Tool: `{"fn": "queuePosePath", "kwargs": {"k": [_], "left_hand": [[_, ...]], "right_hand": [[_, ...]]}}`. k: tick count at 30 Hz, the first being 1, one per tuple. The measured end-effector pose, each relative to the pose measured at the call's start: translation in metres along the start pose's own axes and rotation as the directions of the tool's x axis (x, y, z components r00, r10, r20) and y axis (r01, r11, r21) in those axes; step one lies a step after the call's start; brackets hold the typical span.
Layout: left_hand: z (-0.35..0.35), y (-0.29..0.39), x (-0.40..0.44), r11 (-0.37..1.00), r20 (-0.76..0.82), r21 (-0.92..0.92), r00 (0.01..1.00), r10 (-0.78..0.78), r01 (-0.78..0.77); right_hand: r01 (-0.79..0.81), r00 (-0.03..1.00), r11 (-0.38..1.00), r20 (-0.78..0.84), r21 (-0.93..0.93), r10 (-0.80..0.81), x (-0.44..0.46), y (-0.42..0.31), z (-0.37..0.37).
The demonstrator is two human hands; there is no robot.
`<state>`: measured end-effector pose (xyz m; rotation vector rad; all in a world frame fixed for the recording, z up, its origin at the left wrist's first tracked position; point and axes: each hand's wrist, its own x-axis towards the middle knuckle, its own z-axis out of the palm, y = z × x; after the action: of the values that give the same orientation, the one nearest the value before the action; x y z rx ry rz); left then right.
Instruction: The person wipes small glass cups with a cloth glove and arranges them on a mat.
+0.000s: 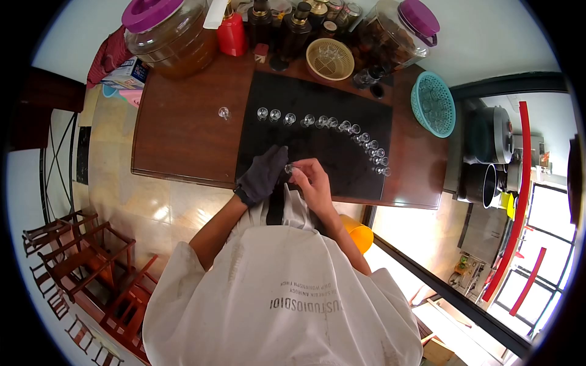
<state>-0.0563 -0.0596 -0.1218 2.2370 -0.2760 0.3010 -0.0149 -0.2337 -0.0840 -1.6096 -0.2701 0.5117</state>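
Note:
My right hand (312, 183), bare, pinches a small clear glass (289, 168) between thumb and fingers, close to the table's front edge. My left hand (264, 174) wears a dark grey glove and is right beside that glass. Its fingers look bunched together; whether anything is in them is hidden. Beyond my hands, several small stemmed glasses (290, 119) stand in a curved row on the black panel (305, 146) of the table, bending toward me at the right. One more glass (224, 113) stands apart on the brown wood at the left.
Along the back stand a large purple-lidded jar (174, 43), a red bottle (231, 35), dark bottles (295, 30), a beige basket (330, 59) and another purple-lidded jar (390, 36). A turquoise basket (433, 104) holding glasses sits at the right edge. Wooden chairs (85, 256) are lower left.

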Motion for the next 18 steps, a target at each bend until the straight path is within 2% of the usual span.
{"fn": "queuePosePath", "kwargs": {"k": [1,2,4,8,10,14,16,17,18], "left_hand": [[0.0,0.0,0.0,0.999,0.001,0.032,1.0,0.01,-0.01],[-0.001,0.0,0.0,0.999,0.0,0.034,1.0,0.008,-0.008],[-0.003,0.002,0.002,0.999,0.04,-0.005,0.998,-0.051,0.051],[-0.002,0.002,0.002,0.999,0.027,-0.008,0.998,-0.051,0.051],[-0.003,0.004,0.004,0.99,0.064,-0.086,0.992,-0.11,0.115],[-0.004,0.005,0.001,0.997,0.048,0.022,0.996,-0.078,0.077],[0.001,-0.001,-0.002,0.998,0.015,0.031,0.998,-0.059,0.059],[0.002,-0.003,-0.003,0.998,0.017,0.03,0.998,-0.059,0.058],[0.002,-0.002,-0.002,0.998,0.018,0.027,0.998,-0.061,0.06]], "right_hand": [[-0.066,0.998,0.997,0.019,0.036,0.066,0.001,0.003,-0.001],[-0.066,0.998,0.997,0.021,0.037,0.066,0.001,0.005,-0.001],[0.252,0.968,0.958,0.042,-0.136,-0.249,0.003,0.005,-0.001],[0.222,0.975,0.965,-0.001,-0.14,-0.224,0.002,-0.001,0.001],[0.021,0.999,1.0,0.042,-0.01,-0.02,0.001,0.005,-0.003],[0.109,0.994,0.99,0.003,-0.09,-0.109,0.001,0.006,0.0],[0.274,0.962,0.952,0.025,-0.134,-0.273,0.003,0.004,0.001],[0.273,0.962,0.953,0.024,-0.134,-0.273,0.003,0.002,0.001],[0.154,0.988,0.983,0.019,-0.105,-0.152,0.002,0.0,0.0]]}}
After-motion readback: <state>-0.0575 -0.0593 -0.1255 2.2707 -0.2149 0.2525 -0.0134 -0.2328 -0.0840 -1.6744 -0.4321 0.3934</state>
